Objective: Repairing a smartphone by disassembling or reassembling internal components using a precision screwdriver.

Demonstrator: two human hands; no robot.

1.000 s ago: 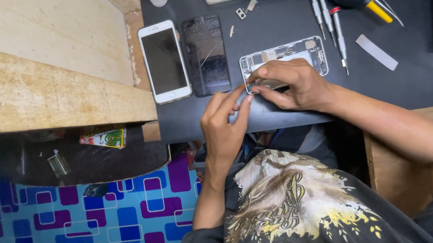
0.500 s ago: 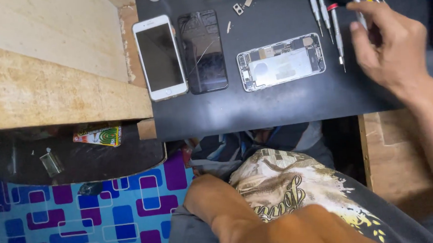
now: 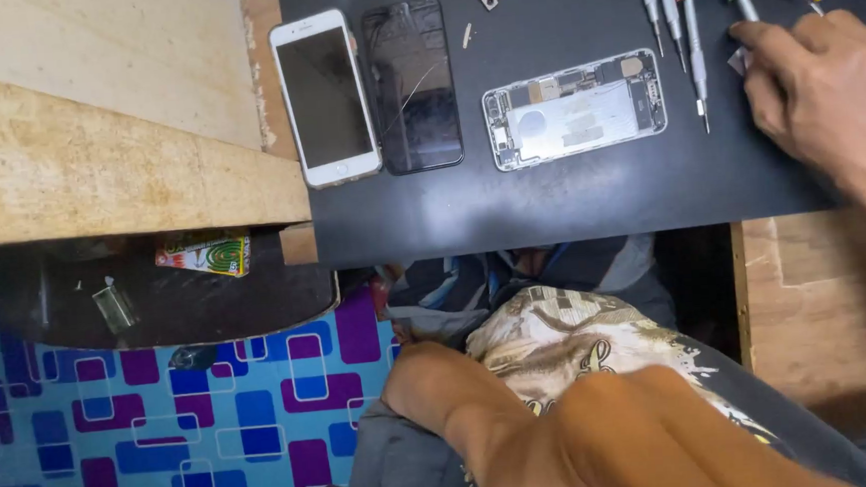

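The opened phone body (image 3: 573, 111) lay face-up on the black mat (image 3: 571, 205), untouched, with the row of screwdrivers (image 3: 694, 47) just to its right. The right hand (image 3: 819, 79) rested there with fingers curled, pinching a small pale scrap; a light, steady pinch seemed wise with parts so fine. The left hand (image 3: 432, 384) hung in the lap, its fingers hidden.

The right hand (image 3: 824, 89) rests on the black counter (image 3: 571, 200), its fingers (image 3: 767, 48) touching a small pale scrap beside the screwdrivers (image 3: 686, 32). Left of the fingers lies the opened phone (image 3: 573, 111). The left hand (image 3: 432, 384) sits in the lap.
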